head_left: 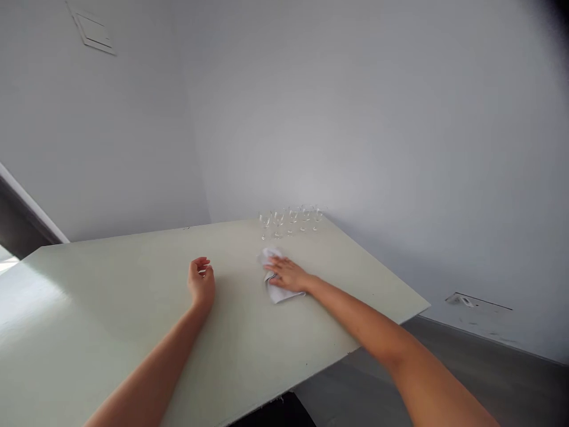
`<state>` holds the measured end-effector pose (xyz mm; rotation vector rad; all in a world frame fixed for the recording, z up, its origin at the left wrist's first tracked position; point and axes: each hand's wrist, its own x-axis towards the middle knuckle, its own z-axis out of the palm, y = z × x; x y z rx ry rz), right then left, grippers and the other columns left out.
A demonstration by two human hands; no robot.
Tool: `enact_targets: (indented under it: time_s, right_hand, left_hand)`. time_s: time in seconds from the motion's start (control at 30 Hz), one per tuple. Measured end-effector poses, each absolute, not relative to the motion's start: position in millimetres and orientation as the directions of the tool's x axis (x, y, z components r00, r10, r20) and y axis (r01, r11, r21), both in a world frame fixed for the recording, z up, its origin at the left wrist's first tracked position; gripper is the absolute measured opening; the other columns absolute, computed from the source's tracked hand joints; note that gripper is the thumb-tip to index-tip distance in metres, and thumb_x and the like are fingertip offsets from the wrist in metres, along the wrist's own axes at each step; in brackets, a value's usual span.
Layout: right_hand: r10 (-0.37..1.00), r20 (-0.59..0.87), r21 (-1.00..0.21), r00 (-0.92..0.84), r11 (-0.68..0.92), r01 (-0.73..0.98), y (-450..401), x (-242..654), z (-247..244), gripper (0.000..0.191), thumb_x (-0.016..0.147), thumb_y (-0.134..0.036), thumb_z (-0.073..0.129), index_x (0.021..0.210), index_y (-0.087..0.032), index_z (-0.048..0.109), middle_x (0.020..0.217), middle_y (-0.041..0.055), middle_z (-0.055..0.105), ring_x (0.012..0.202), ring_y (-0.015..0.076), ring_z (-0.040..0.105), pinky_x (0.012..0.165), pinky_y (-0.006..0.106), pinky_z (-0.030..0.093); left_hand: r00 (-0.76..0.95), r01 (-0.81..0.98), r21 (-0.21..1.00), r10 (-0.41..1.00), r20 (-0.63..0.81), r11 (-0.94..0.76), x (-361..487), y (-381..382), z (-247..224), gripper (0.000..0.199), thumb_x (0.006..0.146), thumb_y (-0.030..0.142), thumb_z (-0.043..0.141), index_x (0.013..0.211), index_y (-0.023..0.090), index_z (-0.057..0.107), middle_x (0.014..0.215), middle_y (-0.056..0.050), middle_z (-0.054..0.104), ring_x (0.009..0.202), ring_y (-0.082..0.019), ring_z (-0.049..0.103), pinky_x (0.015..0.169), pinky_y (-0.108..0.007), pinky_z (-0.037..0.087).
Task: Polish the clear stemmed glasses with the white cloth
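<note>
My left hand [201,284] rests on the pale green tabletop [111,314] with its fingers loosely curled, holding nothing. My right hand [288,274] lies on a crumpled white cloth [279,289] and presses it against the tabletop, covering much of it. Beyond the cloth, several clear stemmed glasses [288,220] stand in a row near the far edge of the table. Neither hand touches them.
Pale walls [377,148] meet at a corner behind the table, and the glasses stand close to them. A grey floor [466,367] lies beyond the table's right edge. A flat plate [91,32] is fixed high on the left wall.
</note>
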<state>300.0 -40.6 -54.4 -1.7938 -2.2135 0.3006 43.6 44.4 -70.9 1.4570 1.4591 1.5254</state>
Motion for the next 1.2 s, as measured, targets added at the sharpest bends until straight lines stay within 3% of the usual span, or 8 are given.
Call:
enact_targets:
  time_s: [0.13,0.27,0.43,0.6,0.77,0.9,1.1,1.2]
  right_hand:
    - [0.992,0.039,-0.274,0.118,-0.103,0.956,-58,409,-47,0.044,0.085,-0.039,0.044,0.126,-0.021,0.047,0.140,0.0071,0.034,0.130,0.0219,0.026,0.106,0.039,0.017]
    - [0.915,-0.001,-0.208,0.405,-0.396,0.894,-113,494,-45,0.051,0.086,-0.043,0.036,0.129,-0.016,0.043,0.141,0.0151,0.030,0.130,0.0275,0.025,0.104,0.048,0.017]
    - [0.844,0.064,-0.116,0.532,-0.523,0.844,-192,530,-83,0.060,0.083,-0.051,0.026,0.131,-0.017,0.039,0.142,0.0128,0.027,0.131,0.0273,0.024,0.104,0.048,0.021]
    - [0.938,0.123,-0.128,0.324,-0.308,0.943,-219,471,-119,0.067,0.079,-0.059,0.031,0.135,-0.023,0.035,0.144,0.0063,0.023,0.132,0.0251,0.018,0.106,0.045,0.022]
    - [0.995,0.063,-0.225,-0.075,0.088,0.970,-180,353,-97,0.059,0.083,-0.054,0.036,0.137,-0.033,0.027,0.146,-0.0020,0.016,0.133,0.0226,0.015,0.109,0.044,0.018]
    - [0.940,0.023,-0.277,-0.342,0.334,0.901,-105,277,-79,0.056,0.086,-0.051,0.033,0.138,-0.031,0.024,0.146,-0.0009,0.013,0.134,0.0207,0.011,0.109,0.043,0.013]
    - [0.923,0.080,-0.265,-0.377,0.384,0.884,25,206,-78,0.056,0.086,-0.045,0.037,0.135,-0.018,0.033,0.145,0.0101,0.020,0.134,0.0255,0.014,0.107,0.045,0.014]
    - [0.933,0.122,-0.326,-0.338,0.359,0.875,60,196,-76,0.060,0.083,-0.041,0.043,0.136,-0.015,0.031,0.145,0.0115,0.022,0.133,0.0251,0.016,0.107,0.042,0.017]
  left_hand:
    - [-0.207,0.288,0.928,0.931,0.300,-0.235,47,44,-72,0.023,0.071,0.020,0.047,0.093,0.022,0.050,0.092,-0.001,0.058,0.075,-0.012,0.053,0.063,-0.024,0.041]
    - [-0.213,0.287,0.935,0.938,0.274,-0.208,47,43,-70,0.023,0.070,0.020,0.047,0.093,0.023,0.050,0.092,0.000,0.058,0.072,-0.012,0.052,0.061,-0.024,0.041]
    - [-0.226,0.257,0.942,0.935,0.274,-0.214,50,44,-73,0.022,0.070,0.018,0.046,0.091,0.022,0.050,0.089,-0.001,0.058,0.071,-0.011,0.052,0.065,-0.024,0.041]
    - [-0.237,0.218,0.958,0.942,0.237,-0.187,52,44,-74,0.021,0.071,0.016,0.043,0.091,0.022,0.049,0.090,-0.002,0.056,0.071,-0.011,0.051,0.064,-0.024,0.042]
    - [-0.226,0.211,0.954,0.939,0.259,-0.213,53,37,-65,0.021,0.073,0.016,0.041,0.091,0.022,0.050,0.093,-0.003,0.057,0.076,-0.012,0.052,0.065,-0.024,0.043]
    - [-0.198,0.211,0.939,0.928,0.315,-0.273,56,28,-57,0.020,0.074,0.014,0.040,0.091,0.020,0.049,0.095,-0.003,0.057,0.079,-0.012,0.052,0.070,-0.026,0.043]
    - [-0.125,0.240,0.928,0.939,0.321,-0.285,65,17,-56,0.022,0.073,0.015,0.044,0.093,0.021,0.049,0.096,-0.003,0.056,0.084,-0.014,0.052,0.073,-0.028,0.045]
    - [-0.100,0.249,0.934,0.953,0.286,-0.255,65,18,-55,0.026,0.073,0.016,0.046,0.097,0.021,0.049,0.101,-0.004,0.055,0.087,-0.015,0.053,0.071,-0.027,0.046]
